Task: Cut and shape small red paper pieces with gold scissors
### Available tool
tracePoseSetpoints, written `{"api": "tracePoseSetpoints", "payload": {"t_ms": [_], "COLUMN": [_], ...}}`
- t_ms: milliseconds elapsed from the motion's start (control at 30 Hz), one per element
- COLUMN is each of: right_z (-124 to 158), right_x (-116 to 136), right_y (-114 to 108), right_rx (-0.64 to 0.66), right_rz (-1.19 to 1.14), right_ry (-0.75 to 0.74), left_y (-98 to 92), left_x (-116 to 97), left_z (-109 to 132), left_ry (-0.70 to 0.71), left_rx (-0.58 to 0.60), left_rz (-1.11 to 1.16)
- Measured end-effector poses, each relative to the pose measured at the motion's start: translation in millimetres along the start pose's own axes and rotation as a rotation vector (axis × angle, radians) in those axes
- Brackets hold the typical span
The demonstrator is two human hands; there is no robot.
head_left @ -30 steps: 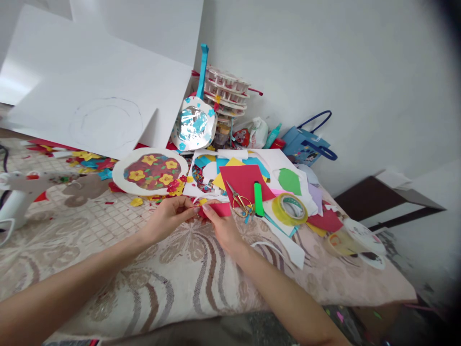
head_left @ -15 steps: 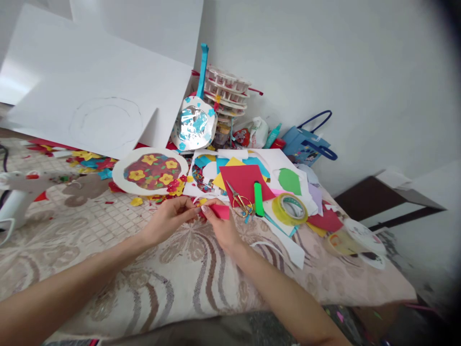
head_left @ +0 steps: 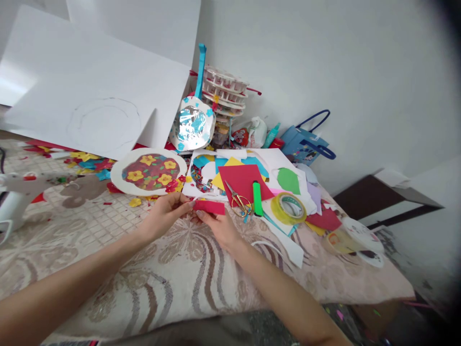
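Observation:
Between my hands is a narrow red paper strip (head_left: 211,207), held level above the patterned tablecloth (head_left: 173,288). My left hand (head_left: 170,210) pinches its left end between thumb and fingers. Under the strip, my right hand (head_left: 215,225) grips it with the thumb along its lower edge. Just right of my hands lie gold-handled scissors (head_left: 240,203) on a red paper sheet (head_left: 245,180), with a green cutter (head_left: 257,198) beside them. Behind my left hand rests a white oval piece (head_left: 118,177) decorated with yellow and red paper flowers.
A roll of yellow tape (head_left: 277,209) sits on papers at the right. White boards (head_left: 101,62) lean at the back left, near a white glue gun (head_left: 16,197). A white tiered rack (head_left: 226,86) and a blue bag (head_left: 302,142) stand along the wall.
More of the red strip now shows, lying straight between my hands. My right thumb has shifted lower and left along it. The view has turned very slightly.

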State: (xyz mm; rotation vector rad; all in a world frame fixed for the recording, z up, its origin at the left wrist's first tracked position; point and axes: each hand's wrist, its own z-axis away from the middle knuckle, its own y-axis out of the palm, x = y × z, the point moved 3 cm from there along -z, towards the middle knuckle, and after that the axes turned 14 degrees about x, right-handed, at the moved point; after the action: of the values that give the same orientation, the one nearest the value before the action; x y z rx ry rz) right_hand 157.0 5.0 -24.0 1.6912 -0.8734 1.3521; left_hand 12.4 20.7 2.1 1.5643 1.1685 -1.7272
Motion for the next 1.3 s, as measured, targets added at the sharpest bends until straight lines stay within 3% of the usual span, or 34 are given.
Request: {"api": "tracePoseSetpoints", "payload": {"t_ms": [133,233,433,667,900,1067,1200,1300], "right_z": [-1.8,-1.4,-2.4,-1.3,-1.7,-2.3,-2.6,2.5], "right_x": [-3.2,-5.7,-11.0,-3.2,-0.3,1.2,18.6,42.2], "right_y": [-3.2,-8.0,-8.2,-3.4,-5.1,-5.8,-20.9,-53.9], "right_rx": [-0.033,-0.086,-0.046,-0.021,-0.041,0.006,0.091,-0.131], "right_rz": [-0.063,-0.007,-0.004,0.064,0.1,0.155,0.517,0.998], "right_ry": [0.066,0.032,-0.015,0.022,0.014,0.066,0.109,0.065], "left_y": [-2.1,0.2,4.2,0.5,0.9,1.3,-3.2,-5.4], "left_x": [-0.9,0.1,4.9,1.1,-0.7,0.8,2.2,2.7], "left_z": [-0.8,-1.3,-2.8,-0.6,-1.1,-1.8,-1.8,-2.3], "left_ry": [-0.004,-0.009,-0.034,0.007,-0.045,-0.009,-0.012,-0.028], "left_rx": [-0.004,0.026,0.111,0.074,0.048,0.041,-0.019,-0.041], "left_rz": [0.007,0.036,0.069,-0.002,0.134,0.056,0.1,0.182]}}
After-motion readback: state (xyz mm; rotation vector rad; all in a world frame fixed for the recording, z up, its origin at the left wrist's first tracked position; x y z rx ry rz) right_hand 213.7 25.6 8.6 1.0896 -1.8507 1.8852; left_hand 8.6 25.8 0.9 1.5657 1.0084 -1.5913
